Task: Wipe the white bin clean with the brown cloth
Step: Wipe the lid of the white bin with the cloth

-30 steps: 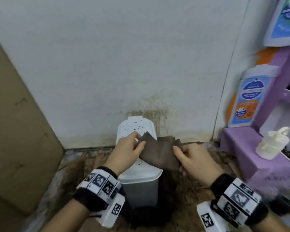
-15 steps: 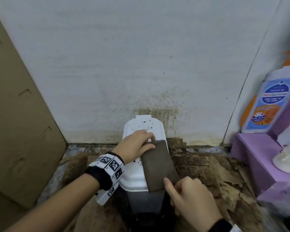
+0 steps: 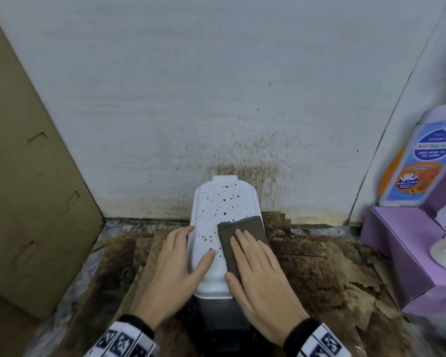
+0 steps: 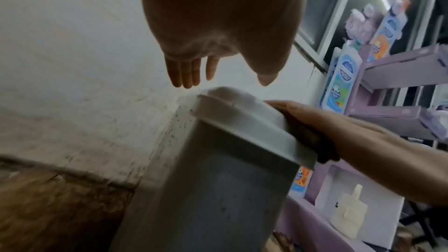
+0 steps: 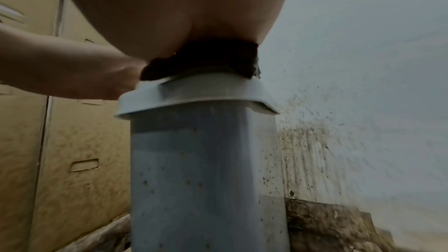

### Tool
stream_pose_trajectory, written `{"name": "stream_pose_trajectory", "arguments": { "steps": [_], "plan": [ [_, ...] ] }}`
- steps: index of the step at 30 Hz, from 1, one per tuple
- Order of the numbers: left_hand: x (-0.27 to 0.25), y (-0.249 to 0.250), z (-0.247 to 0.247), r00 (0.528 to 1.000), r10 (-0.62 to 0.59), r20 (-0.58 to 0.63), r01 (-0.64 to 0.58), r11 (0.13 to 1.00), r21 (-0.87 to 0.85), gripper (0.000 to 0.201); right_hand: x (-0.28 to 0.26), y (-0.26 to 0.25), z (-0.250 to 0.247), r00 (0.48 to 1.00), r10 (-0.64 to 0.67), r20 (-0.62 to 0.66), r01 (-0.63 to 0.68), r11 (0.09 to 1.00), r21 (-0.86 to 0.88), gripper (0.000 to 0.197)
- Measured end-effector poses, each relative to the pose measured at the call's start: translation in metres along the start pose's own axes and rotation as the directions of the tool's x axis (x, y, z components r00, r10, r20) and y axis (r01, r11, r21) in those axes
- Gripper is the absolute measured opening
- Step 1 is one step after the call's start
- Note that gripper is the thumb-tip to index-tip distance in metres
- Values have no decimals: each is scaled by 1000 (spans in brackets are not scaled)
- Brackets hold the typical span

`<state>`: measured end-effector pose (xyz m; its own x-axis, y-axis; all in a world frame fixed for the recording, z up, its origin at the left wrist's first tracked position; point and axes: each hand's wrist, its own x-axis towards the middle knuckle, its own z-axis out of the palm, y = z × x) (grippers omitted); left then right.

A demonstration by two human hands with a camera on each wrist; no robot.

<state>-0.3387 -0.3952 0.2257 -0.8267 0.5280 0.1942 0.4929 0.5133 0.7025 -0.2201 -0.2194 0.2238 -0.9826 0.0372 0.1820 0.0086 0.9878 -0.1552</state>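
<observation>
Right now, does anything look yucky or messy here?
Yes. Brown spots speckle the bin lid beside the cloth under the right hand. The wall behind it is splattered brown, and the floor is stained and peeling. The left hand steadies the bin.

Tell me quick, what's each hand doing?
Left hand: open, steadying the white bin.
Right hand: open, pressing the brown cloth flat on the lid.
</observation>
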Motion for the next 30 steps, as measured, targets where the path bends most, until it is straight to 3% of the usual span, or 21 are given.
{"name": "stream_pose_trajectory", "arguments": {
  "steps": [8, 12, 19, 26, 30],
  "plan": [
    [-9, -15, 11, 981, -147, 125, 162, 980, -118, 131, 13, 3, 3, 995, 93, -39, -91, 995, 45, 64],
    [-9, -24, 18, 984, -111, 138, 140, 966, -220, 119, 37, 17, -7, 991, 109, 83, -117, 988, 98, 68],
    [-10, -26, 20, 978, -105, 181, 155, 946, -285, 124, 81, 44, -9, 968, 78, 240, -109, 987, 119, 65],
    [-8, -29, 19, 970, -126, 206, 167, 966, -197, 134, 42, 24, -14, 980, 89, 179, -122, 976, 180, 61],
    [-8, -29, 21, 982, -85, 171, 125, 964, -236, 131, 3, 0, -3, 992, 102, 73, -106, 992, 61, 63]
  ]
}}
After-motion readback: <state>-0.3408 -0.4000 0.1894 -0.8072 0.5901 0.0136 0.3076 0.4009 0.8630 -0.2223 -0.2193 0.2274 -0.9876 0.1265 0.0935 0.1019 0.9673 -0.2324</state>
